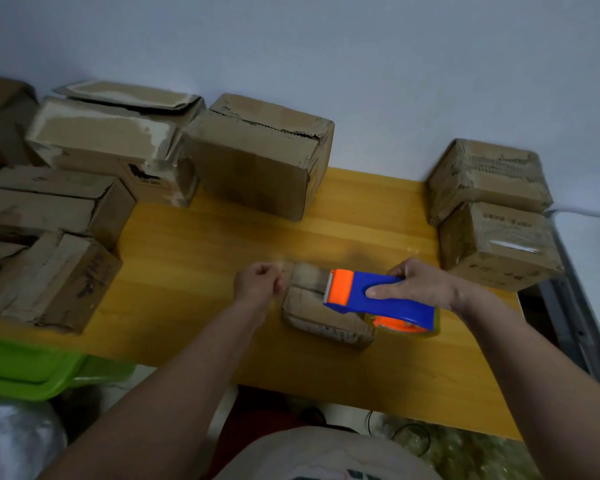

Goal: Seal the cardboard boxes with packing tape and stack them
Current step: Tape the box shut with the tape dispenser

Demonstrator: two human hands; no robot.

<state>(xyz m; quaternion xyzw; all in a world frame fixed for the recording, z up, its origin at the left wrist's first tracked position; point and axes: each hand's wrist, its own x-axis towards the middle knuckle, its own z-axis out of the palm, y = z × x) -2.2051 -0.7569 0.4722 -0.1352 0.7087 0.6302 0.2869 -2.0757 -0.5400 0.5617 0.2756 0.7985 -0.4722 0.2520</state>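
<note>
Yellow table [194, 271]: right hand [420, 285] grips dispenser [378, 296] hiding small box [312, 306]; left hand [257, 282] pinching blurred tape.

Small cardboard box [321, 311]: brown, worn, flaps closed, lying flat near the middle of the tabletop [194, 271] toward its front edge. Tape dispenser [378, 297]: blue body, orange blade guard, toothed cutter over the box top, clear roll on an orange hub at its right end. Two-box stack [492, 213]: at the right edge. Large box [257, 157], torn top: at the back edge. Further worn boxes [49, 237]: crowded along the left edge, some with loose flaps.
</note>
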